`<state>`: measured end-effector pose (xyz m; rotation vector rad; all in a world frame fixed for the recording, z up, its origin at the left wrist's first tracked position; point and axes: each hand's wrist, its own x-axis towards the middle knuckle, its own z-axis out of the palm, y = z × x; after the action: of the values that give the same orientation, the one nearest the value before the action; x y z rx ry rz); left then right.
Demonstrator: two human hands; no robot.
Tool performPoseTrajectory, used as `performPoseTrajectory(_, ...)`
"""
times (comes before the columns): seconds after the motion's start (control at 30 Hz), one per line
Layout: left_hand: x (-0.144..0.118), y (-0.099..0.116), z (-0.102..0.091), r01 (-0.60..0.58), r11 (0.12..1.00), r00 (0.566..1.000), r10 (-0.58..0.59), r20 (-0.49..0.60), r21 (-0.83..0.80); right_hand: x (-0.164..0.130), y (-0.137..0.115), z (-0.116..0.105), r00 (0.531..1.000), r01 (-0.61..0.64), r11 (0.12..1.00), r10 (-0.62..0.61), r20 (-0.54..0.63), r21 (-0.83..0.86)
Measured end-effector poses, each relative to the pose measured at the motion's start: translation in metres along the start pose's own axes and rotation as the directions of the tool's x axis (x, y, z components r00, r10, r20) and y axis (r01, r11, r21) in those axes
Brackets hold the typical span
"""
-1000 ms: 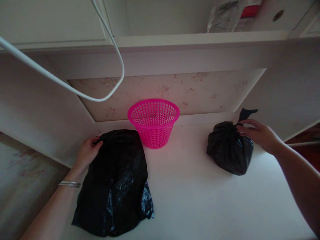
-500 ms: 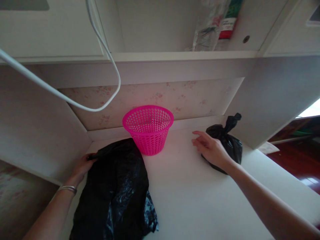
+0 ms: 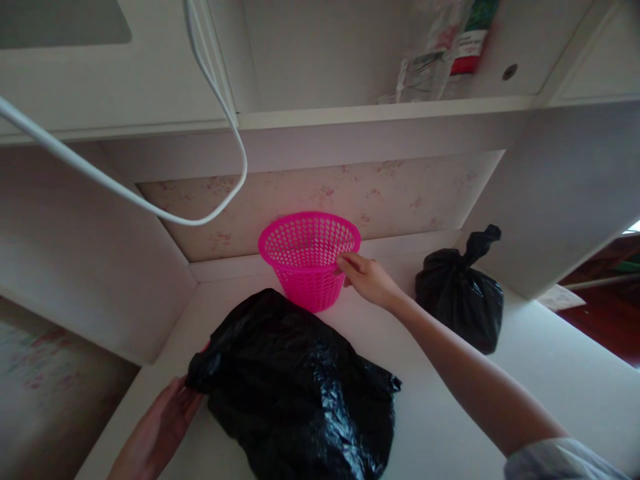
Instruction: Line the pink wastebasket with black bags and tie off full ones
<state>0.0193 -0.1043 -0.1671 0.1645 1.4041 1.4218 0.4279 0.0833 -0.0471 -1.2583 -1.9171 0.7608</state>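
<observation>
A black plastic garbage bag (image 3: 300, 387) lies spread on the white surface in front of me, its shiny side toward the right. My left hand (image 3: 163, 417) grips the bag's left edge, with its fingertips partly hidden by the plastic. Behind the bag stands a pink perforated plastic basket (image 3: 307, 290), upright and close to the back wall. My right hand (image 3: 367, 277) has its thumb and fingers closed on the right front of the basket's rim. To the right of that hand sits a black bag tied in a knot (image 3: 460, 300), filled and upright.
A white cable (image 3: 200, 217) loops down at the upper left in front of the cabinet. On the open shelf (image 3: 380, 113) above are clear plastic packaging (image 3: 425, 73) and a green and red package (image 3: 473, 47). White side panels (image 3: 545, 193) bound the surface.
My right hand has moved left from beside the knotted bag to the basket's rim. My left hand has come closer with its edge of the garbage bag, which now spreads further right.
</observation>
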Motion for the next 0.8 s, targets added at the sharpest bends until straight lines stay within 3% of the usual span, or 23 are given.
performPoseTrajectory(0.07,0.001,-0.004,-0.002,0.054,0.998,0.998,-0.055,-0.03,-0.027,-0.009,0.001,-0.004,1.0,-0.015,1.0,0.015,-0.019,0.019)
performPoseTrajectory(0.2,0.012,-0.012,0.002,0.036,0.997,0.999,-0.033,-0.04,0.075,-0.039,0.004,-0.014,0.996,-0.077,0.993,0.08,-0.032,0.088)
performPoseTrajectory(0.33,0.017,-0.018,0.012,0.056,0.982,0.996,-0.066,0.053,0.182,-0.078,-0.001,-0.026,0.989,-0.129,0.965,0.142,-0.041,0.229)
performPoseTrajectory(0.43,0.013,-0.02,0.018,0.104,0.97,0.969,-0.148,0.196,0.22,-0.104,-0.008,-0.036,0.987,-0.144,0.947,0.16,-0.033,0.286)
performPoseTrajectory(0.5,0.01,-0.021,0.02,0.156,0.963,0.952,-0.205,0.225,0.218,-0.119,-0.01,-0.04,0.984,-0.156,0.941,0.174,-0.032,0.301)
performPoseTrajectory(0.67,0.003,-0.021,0.023,0.295,0.94,0.953,-0.302,0.016,0.174,-0.143,-0.006,-0.041,0.981,-0.177,0.941,0.193,-0.026,0.288)
performPoseTrajectory(0.8,-0.015,0.002,0.028,0.221,0.97,0.971,-0.21,-0.112,0.097,-0.153,-0.01,-0.039,0.981,-0.183,0.928,0.193,-0.001,0.325)
